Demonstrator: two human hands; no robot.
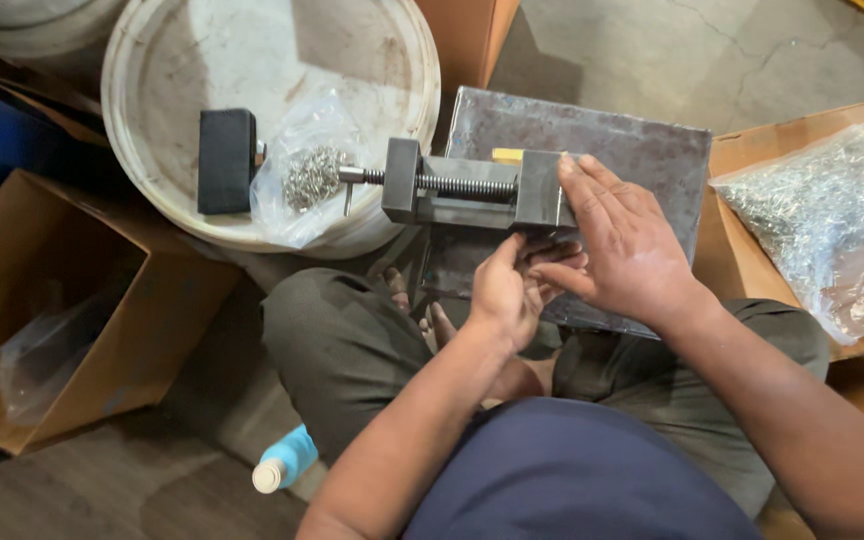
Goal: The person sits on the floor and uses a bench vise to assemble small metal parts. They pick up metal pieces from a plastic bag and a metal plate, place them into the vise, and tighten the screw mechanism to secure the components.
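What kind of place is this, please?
Probably a small workshop floor: a grey metal screw vise on a steel plate, clear bags of small metal parts in cardboard boxes, bare concrete floor.

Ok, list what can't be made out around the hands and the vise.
- Head view: whatever the left hand pinches, hidden by the right hand.
- Grey steel vise: near jaw covered by the right hand.
- Clear bag of small metal parts: pieces too small to identify.

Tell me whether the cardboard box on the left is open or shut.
Open: the cardboard box has its flaps spread, and its dark inside shows a clear plastic bag.
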